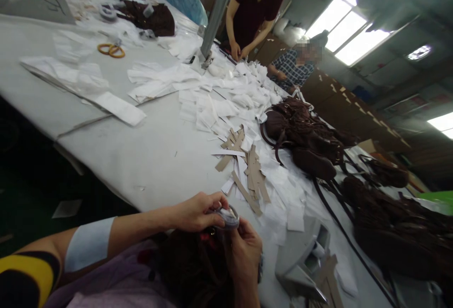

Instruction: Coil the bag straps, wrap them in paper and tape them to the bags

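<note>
A: What was the biggest thing?
B: The long table [148, 157]. Its top was whitish and flat.

A: And next?
B: A heap of brown bags [304, 129] lay on it, soft and wrinkly, with long straps. A dark brown bundle [193, 263] was at the person's lap, just below the hands. It was too dark to see its shape well.

A: Was there any writing?
B: A grey box [21, 8] had a dark mark on its side. I couldn't tell what it said.

A: What came after that?
B: A messy pile of tan strips [255, 171], thin and flat like card.

A: And the hands?
B: Close together, both on one round thing [230, 219]. The left hand [203, 213] pinched it with thumb and finger, and the right hand [246, 249] held the other side.

A: Anything little?
B: Two yellow rings [117, 52] overlapped on the table.

A: How did the round thing look?
B: Greyish and shiny, a bit see-through, like a small roll of tape. It was between the hands.
</note>
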{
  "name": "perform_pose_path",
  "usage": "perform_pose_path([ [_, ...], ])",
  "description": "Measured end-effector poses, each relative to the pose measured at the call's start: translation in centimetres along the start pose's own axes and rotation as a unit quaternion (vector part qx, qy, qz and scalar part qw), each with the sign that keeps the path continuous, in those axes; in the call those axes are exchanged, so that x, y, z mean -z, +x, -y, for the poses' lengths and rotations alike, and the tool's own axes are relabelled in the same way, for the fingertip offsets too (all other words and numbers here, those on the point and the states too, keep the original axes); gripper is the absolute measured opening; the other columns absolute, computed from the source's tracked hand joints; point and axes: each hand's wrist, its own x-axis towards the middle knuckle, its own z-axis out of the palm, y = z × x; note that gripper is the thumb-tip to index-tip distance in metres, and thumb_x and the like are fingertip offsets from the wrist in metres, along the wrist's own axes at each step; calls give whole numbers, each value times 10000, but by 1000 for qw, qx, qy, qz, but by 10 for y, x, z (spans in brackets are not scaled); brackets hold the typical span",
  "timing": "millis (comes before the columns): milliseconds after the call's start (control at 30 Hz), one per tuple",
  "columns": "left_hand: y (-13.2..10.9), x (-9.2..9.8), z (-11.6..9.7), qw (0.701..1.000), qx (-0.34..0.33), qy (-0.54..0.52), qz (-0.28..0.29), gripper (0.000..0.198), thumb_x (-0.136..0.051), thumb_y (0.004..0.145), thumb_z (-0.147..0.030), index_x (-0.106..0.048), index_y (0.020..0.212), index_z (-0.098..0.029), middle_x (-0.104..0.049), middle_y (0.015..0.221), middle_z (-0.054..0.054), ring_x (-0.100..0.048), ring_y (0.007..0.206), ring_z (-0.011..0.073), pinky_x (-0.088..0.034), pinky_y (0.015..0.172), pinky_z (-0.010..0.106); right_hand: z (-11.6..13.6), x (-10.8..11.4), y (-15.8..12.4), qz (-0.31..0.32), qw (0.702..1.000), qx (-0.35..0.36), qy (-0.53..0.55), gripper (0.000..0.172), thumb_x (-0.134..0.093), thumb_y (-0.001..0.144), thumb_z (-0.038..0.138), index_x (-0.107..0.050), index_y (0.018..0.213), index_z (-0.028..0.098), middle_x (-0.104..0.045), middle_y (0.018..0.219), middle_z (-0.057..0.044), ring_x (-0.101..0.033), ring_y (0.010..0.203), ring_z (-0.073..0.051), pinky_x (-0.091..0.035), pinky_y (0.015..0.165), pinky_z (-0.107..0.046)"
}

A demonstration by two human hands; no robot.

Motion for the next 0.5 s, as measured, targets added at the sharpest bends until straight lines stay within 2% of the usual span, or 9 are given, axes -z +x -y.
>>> perform_pose_path([
  [33, 0, 0, 0, 1000, -2, 2, -1, 223, -591, 809, -225, -479, 997, -182, -473, 640, -78, -415, 571, 88, -324, 545, 191, -2, -2, -1, -7, 1000, -8, 10, 447, -663, 774, 432, -607, 1120, 153, -707, 746, -29, -639, 626, -183, -498, 573, -261],
  [100, 0, 1, 0, 1000, 0, 5, 3, 221, -585, 811, -211, -485, 1006, -178, -491, 650, -73, -432, 581, 90, -335, 552, 188, -5, -4, -3, -52, 997, 21, -49, 558, -670, 771, 413, -523, 1245, 158, -713, 718, -25, -652, 607, -191, -503, 560, -266],
  [133, 0, 2, 0, 1000, 2, 5, 9, 223, -582, 813, -207, -489, 1013, -176, -510, 665, -66, -444, 590, 91, -344, 558, 187, -6, -5, -5, -88, 989, 55, -108, 551, -663, 778, 397, -524, 1253, 156, -722, 726, -36, -664, 626, -199, -508, 576, -271],
  [200, 0, 5, -1, 1000, 5, 1, 24, 235, -585, 814, -209, -502, 1030, -167, -553, 699, -50, -461, 604, 92, -360, 568, 186, -8, -6, -8, -164, 950, 139, -227, 436, -625, 809, 363, -588, 1185, 145, -742, 805, -88, -692, 709, -220, -521, 648, -287],
  [267, 0, 6, -1, 999, 10, -13, 33, 232, -596, 813, -224, -524, 1023, -157, -588, 730, -33, -472, 613, 93, -372, 574, 186, -6, -5, -10, -190, 916, 199, -291, 368, -575, 844, 333, -611, 1155, 139, -743, 899, -126, -705, 772, -226, -527, 694, -291],
  [333, 0, 7, 1, 999, 19, -37, 18, 208, -605, 815, -253, -549, 983, -145, -608, 751, -15, -493, 636, 100, -388, 589, 190, -2, -3, -11, -148, 924, 205, -287, 425, -542, 869, 322, -544, 1253, 139, -742, 932, -117, -709, 802, -216, -533, 704, -282],
  [400, 0, 6, 5, 997, 32, -76, -12, 204, -609, 818, -294, -564, 938, -135, -618, 774, 2, -518, 675, 113, -410, 621, 202, 3, 2, -10, -68, 948, 167, -263, 474, -540, 875, 337, -493, 1310, 156, -746, 912, -82, -708, 797, -205, -534, 694, -273],
  [433, 0, 6, 7, 994, 39, -95, -24, 217, -612, 818, -315, -568, 925, -132, -618, 779, 7, -525, 688, 118, -417, 635, 209, 6, 4, -9, -32, 955, 142, -259, 437, -543, 873, 353, -537, 1269, 169, -747, 884, -69, -705, 774, -204, -531, 680, -271],
  [500, 2, 5, 11, 991, 52, -123, -30, 254, -626, 808, -350, -574, 925, -130, -608, 759, 2, -522, 679, 120, -416, 634, 215, 10, 9, -9, 7, 957, 99, -274, 304, -542, 869, 388, -674, 1053, 185, -742, 803, -59, -689, 695, -204, -511, 632, -267],
])
